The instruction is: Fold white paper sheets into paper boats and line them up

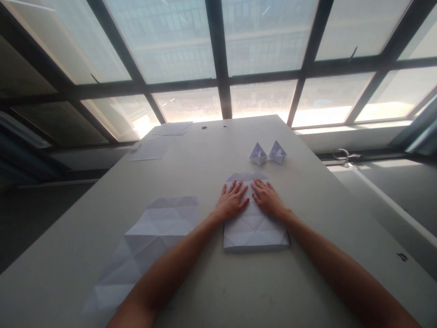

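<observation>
A creased sheet of white paper [254, 225] lies in front of me on the white table, its near edge bent up slightly. My left hand [232, 199] rests flat on its left side with the fingers spread. On the right side my right hand [268, 197] also presses flat, fingers apart. Between the two hands a strip of the paper shows. Left of my left forearm lies a second creased sheet [164, 223], partly hidden by that arm. Beyond my hands stand two folded paper shapes [258, 155], pointed at the top and side by side.
The white table [211, 159] reaches to a wall of dark-framed windows [221, 54]. Flat white sheets [152, 149] lie at its far left. Two small round spots [204, 127] mark the far end. A small dark mark [402, 257] is near the right edge.
</observation>
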The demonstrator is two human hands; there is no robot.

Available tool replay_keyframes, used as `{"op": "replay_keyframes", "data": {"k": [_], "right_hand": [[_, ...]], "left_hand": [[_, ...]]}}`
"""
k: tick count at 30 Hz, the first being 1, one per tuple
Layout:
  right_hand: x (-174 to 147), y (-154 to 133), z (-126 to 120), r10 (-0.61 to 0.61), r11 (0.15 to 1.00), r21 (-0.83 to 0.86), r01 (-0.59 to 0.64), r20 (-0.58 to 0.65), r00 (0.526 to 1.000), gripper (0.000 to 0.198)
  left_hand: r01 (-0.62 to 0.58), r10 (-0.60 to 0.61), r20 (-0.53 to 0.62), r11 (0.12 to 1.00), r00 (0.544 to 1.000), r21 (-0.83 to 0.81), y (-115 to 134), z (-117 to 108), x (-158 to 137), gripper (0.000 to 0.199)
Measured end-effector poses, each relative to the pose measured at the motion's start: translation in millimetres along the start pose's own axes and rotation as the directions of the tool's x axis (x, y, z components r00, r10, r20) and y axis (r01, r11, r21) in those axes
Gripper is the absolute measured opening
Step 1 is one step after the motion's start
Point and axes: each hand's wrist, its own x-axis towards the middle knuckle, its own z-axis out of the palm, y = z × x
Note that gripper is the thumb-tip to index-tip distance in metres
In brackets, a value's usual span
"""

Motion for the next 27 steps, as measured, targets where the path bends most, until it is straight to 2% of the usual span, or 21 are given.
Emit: {"op": "replay_keyframes", "data": {"k": [5, 8, 13, 17, 23, 27], "right_hand": [[0, -1, 0, 0.003, 1.000, -0.007, -0.003, -0.006, 1.000, 0.052], [1, -2, -1, 0.004, 1.000, -0.005, -0.004, -0.003, 1.000, 0.052], [1, -1, -2, -0.003, 1.000, 0.003, 0.003, 0.018, 1.000, 0.052], [0, 5, -5, -0.073, 0.997, 0.014, 0.072, 0.061, 0.995, 0.059], [-2, 27, -17, -0.205, 0.976, 0.108, 0.189, 0.159, 0.966, 0.084], [-2, 36, -21, -0.246, 0.963, 0.150, 0.225, 0.148, 0.958, 0.082]], "left_hand": [[-0.113, 0.119, 0.082, 0.991, 0.990, -0.069, -4, -8, -2, 0.079], [-0.102, 0.111, 0.101, 0.991, 0.989, -0.091, -5, -10, -2, 0.085], [-0.084, 0.093, 0.093, 0.992, 0.991, -0.090, -4, -11, -1, 0.085], [-0.078, 0.088, 0.089, 0.992, 0.992, -0.103, -4, -10, 0, 0.084], [-0.077, 0.091, 0.100, 0.987, 0.991, -0.141, -9, -10, 3, 0.083], [-0.091, 0.106, 0.103, 0.986, 0.989, -0.142, -14, -10, 5, 0.082]]}}
